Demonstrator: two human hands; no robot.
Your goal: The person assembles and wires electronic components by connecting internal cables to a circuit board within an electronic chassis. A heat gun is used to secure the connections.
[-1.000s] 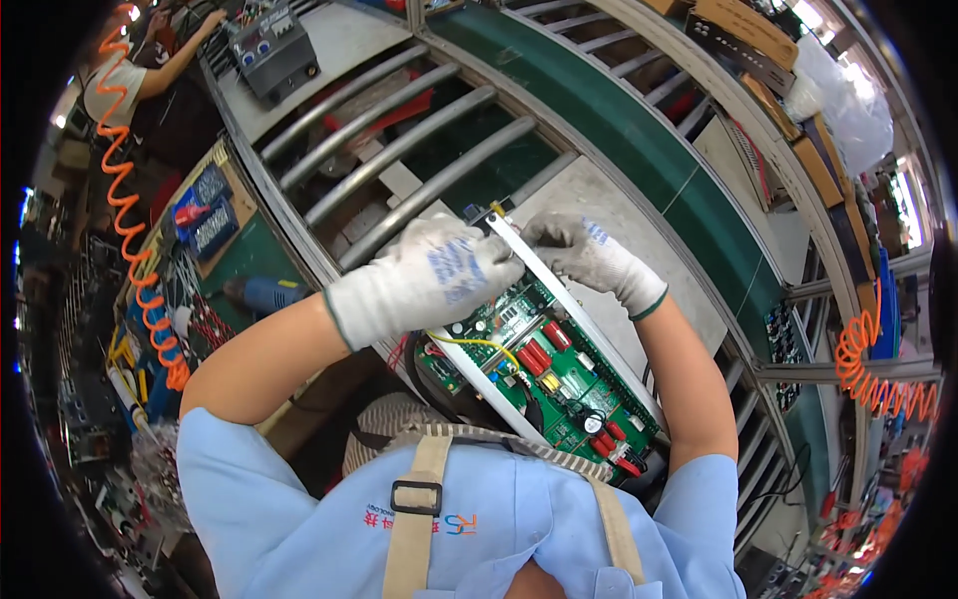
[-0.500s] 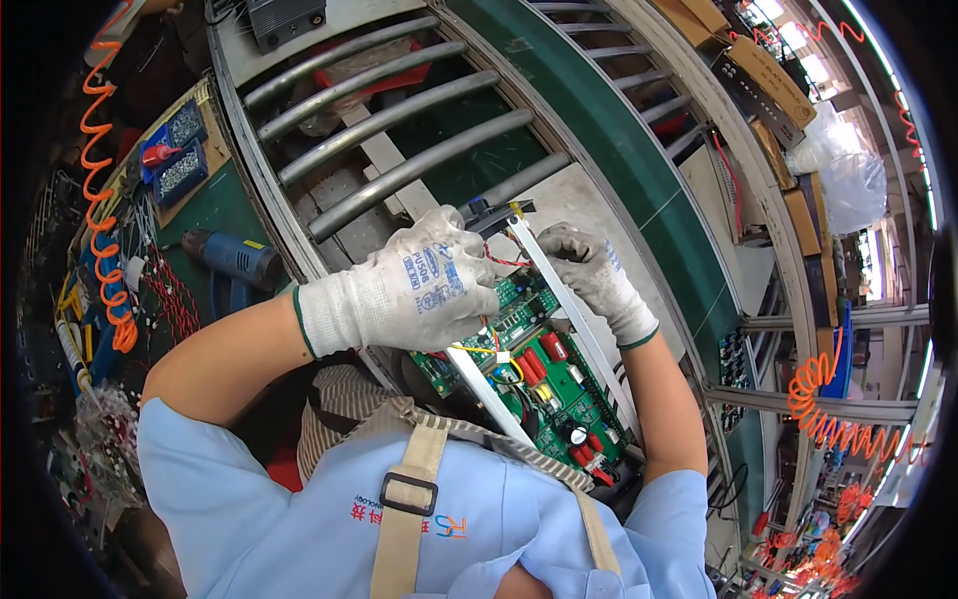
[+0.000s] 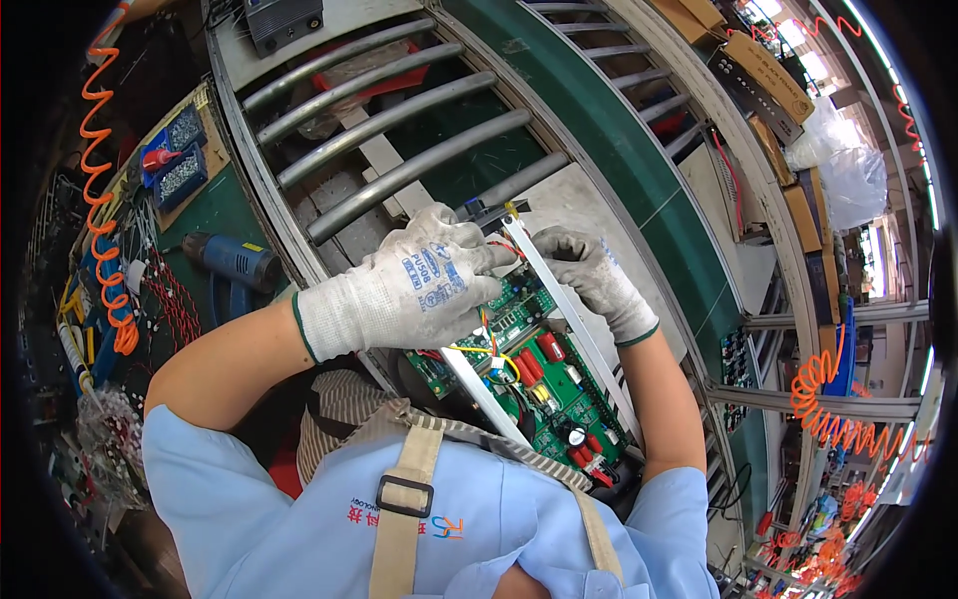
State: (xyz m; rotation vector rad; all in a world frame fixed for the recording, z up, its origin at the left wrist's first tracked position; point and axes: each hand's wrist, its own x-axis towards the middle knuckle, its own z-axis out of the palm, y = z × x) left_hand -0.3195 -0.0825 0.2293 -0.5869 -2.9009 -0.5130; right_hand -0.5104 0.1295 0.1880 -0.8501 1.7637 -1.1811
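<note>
Both my hands wear white knit gloves with greyed fingers, over an open electronic unit (image 3: 578, 376) of green circuit boards between pale metal rails. My left hand (image 3: 429, 270) covers the unit's upper left part, its fingers bent toward twisted red wires (image 3: 507, 243) near the far end. What it pinches is hidden by the glove. Just outside the right metal rail (image 3: 569, 304), my right hand (image 3: 589, 268) has its fingers curled at that same end; their grip cannot be made out. Yellow and red leads with a small white connector (image 3: 497, 363) lie below my left hand.
A roller conveyor (image 3: 399, 130) runs beyond the unit, with a green strip (image 3: 619, 160) along its right. On the left bench are a blue heat gun (image 3: 235, 260), blue screw bins (image 3: 182, 172) and a coiled orange hose (image 3: 100, 200). Cardboard boxes (image 3: 763, 75) stand at right.
My left hand's fingers have stretched slightly toward the red wires at the far end. My right hand has shifted a little left along the rail. The unit stays in place.
</note>
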